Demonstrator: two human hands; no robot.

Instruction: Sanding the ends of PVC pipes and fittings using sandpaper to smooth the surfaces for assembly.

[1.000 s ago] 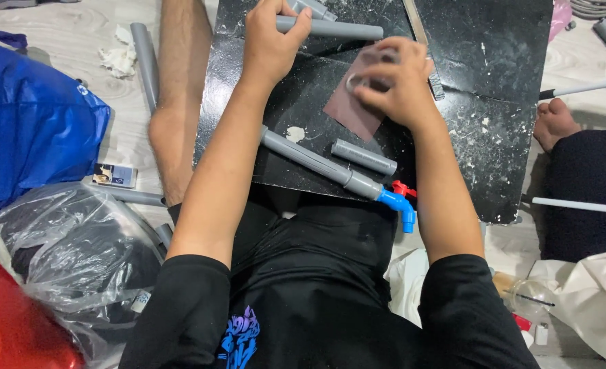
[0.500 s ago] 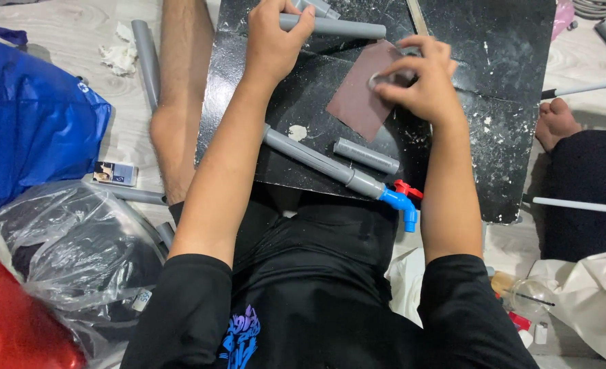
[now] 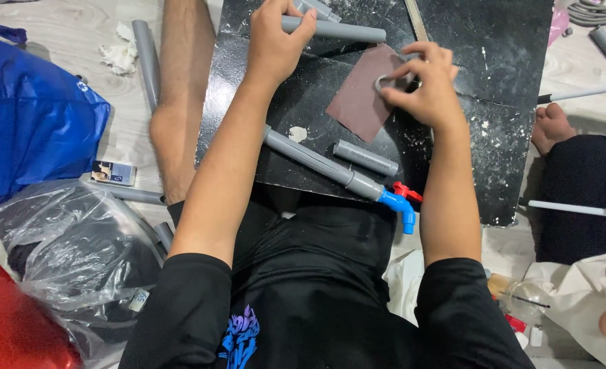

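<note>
My left hand [image 3: 273,41] grips a grey plastic pipe [image 3: 347,31] that lies across the far part of a black board [image 3: 494,61]. My right hand [image 3: 422,85] pinches a small grey ring-shaped fitting [image 3: 383,83] and presses it on a brown sheet of sandpaper [image 3: 357,102] lying flat on the board. Nearer to me lie a long grey pipe [image 3: 310,157] ending in a blue tap with a red handle [image 3: 400,203], and a short grey pipe piece [image 3: 365,157].
A blue bag [image 3: 29,116], clear plastic bags [image 3: 77,246] and a red object [image 3: 9,328] lie at my left. Grey pipes [image 3: 145,61] rest on the floor beside my bare leg [image 3: 176,102]. Another person's foot [image 3: 549,126] and dark trouser leg are at right.
My right hand has slid the ring fitting to the right across the sandpaper, uncovering more of the sheet. My left hand stays on the pipe.
</note>
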